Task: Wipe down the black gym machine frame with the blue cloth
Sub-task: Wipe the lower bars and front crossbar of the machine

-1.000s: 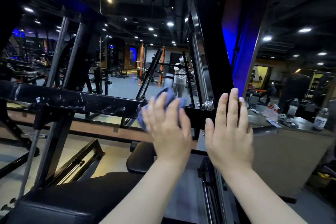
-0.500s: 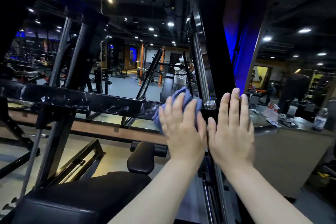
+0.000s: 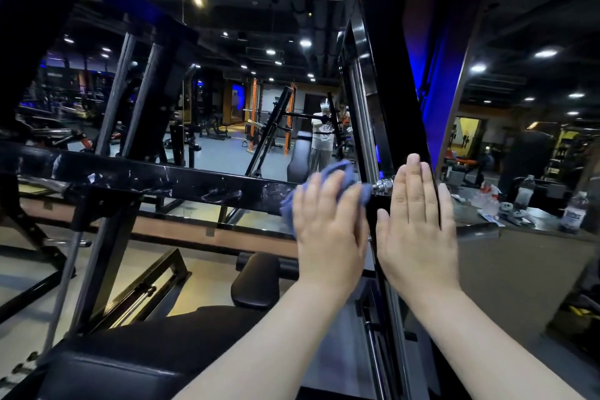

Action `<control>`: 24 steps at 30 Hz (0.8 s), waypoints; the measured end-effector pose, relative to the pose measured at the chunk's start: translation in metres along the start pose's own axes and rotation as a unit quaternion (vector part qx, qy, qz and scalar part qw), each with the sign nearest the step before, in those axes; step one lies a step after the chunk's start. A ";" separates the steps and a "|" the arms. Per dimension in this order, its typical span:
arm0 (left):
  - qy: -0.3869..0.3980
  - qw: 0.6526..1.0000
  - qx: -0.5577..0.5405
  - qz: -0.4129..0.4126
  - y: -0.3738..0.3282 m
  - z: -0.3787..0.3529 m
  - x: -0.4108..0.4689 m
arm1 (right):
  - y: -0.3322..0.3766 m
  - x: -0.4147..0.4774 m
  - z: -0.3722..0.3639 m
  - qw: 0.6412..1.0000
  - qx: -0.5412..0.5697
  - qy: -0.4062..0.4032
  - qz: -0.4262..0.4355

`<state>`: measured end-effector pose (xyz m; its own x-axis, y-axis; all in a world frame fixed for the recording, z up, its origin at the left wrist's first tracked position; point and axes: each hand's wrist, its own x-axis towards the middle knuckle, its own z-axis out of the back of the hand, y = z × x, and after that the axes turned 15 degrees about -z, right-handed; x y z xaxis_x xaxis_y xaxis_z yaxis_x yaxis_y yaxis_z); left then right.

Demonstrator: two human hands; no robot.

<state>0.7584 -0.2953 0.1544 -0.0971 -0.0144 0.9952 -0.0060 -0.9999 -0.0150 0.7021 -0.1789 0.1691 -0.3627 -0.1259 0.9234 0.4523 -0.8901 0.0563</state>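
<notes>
Dim gym, ceiling spotlights, blue glow at upper right, mirror (image 3: 227,114) behind the machine. Black frame: a crossbar (image 3: 156,177) runs from the left edge to centre and meets a slanted upright post (image 3: 389,101). The blue cloth (image 3: 339,169) sits bunched on the crossbar at that joint, just left of a silver bolt (image 3: 383,186). Left hand (image 3: 328,230) lies flat over the cloth, fingers fairly straight, pressing it to the bar. Right hand (image 3: 418,230) is flat, fingers together, palm against the post, holding nothing. Black seat pad (image 3: 146,360) at lower left. Bottle (image 3: 574,213) on a counter at the right edge.
</notes>
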 end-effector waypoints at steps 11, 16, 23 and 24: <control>-0.042 0.996 0.035 0.070 0.042 0.019 0.004 | 0.028 0.007 -0.010 0.995 -0.062 -0.008 0.078; 0.030 0.999 -0.017 -0.021 0.015 0.015 -0.003 | 0.024 0.004 -0.011 0.993 -0.075 0.003 0.093; -0.006 0.998 0.035 0.049 0.071 0.043 -0.002 | 0.047 0.005 -0.005 0.995 -0.040 -0.025 0.093; -0.012 0.997 0.032 0.072 0.067 0.040 -0.001 | 0.054 0.008 -0.008 0.994 -0.029 -0.025 0.107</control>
<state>0.7981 -0.3623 0.1568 -0.0679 -0.1578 0.9851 0.0699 -0.9857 -0.1531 0.7176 -0.2314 0.1763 -0.2216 -0.2940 0.9298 0.4665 -0.8692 -0.1636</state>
